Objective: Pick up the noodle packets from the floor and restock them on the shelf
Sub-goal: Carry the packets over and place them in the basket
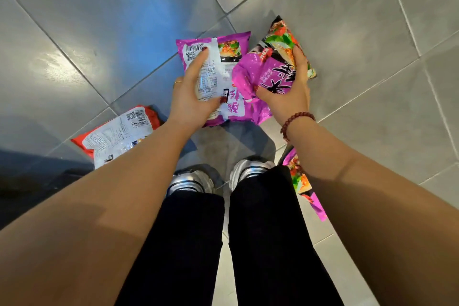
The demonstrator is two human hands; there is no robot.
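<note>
My left hand (192, 92) grips a purple noodle packet (223, 57) with its printed white back turned up, thumb on the near side and fingers over the label. My right hand (289, 89) grips a second purple noodle packet (263, 69), front side up, fingers curled over its right edge. Both packets are side by side above the grey tiled floor (99, 20), overlapping slightly. A red noodle packet (116, 134) lies back-up on the floor to the left, partly under my left forearm. Another purple packet (301, 179) lies on the floor by my right foot, mostly hidden by my right arm.
My two silver shoes (218, 176) and black trouser legs stand below the held packets. A dark edge (29, 181) runs along the lower left of the floor. No shelf is in view.
</note>
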